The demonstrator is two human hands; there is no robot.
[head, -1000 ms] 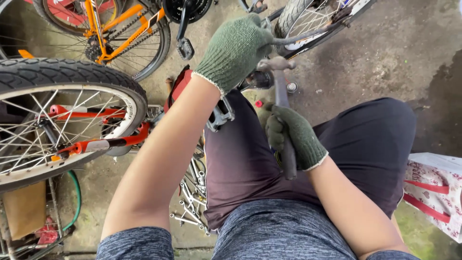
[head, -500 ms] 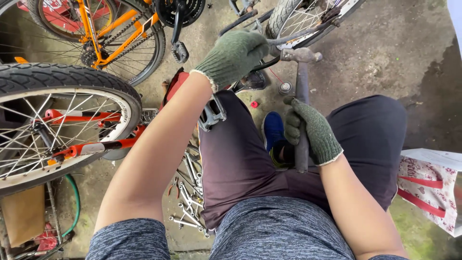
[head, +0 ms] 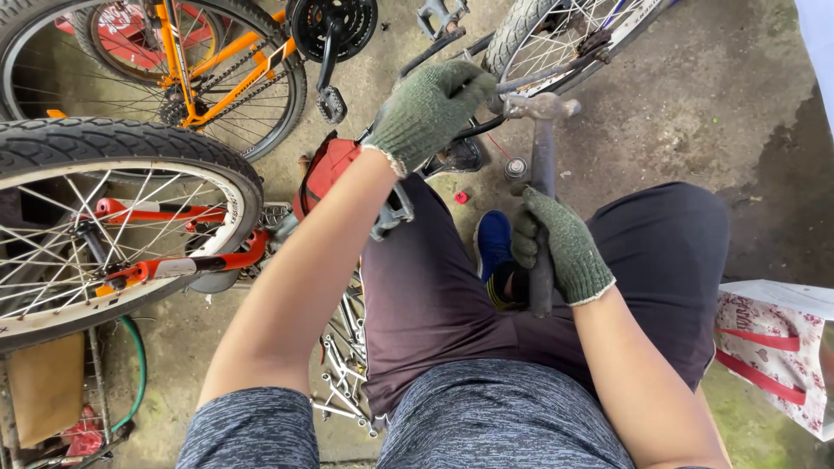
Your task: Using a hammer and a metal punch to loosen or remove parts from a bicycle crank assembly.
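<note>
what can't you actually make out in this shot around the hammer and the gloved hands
Head view:
- What the left hand grips on the dark bike frame: the glove covers it.
- The hammer handle's middle: wrapped by the right hand.
- The exact spot the hammer head faces: too small to tell.
- The spanners on the floor: partly hidden by the left arm and thigh.
- The printed bag: cut by the right edge.

Below me, a stained concrete floor [head: 695, 104] carries scattered wrenches [head: 343, 365], a small red cap [head: 461, 197], a green hose [head: 135, 373] and a patterned bag [head: 773, 347].
</note>
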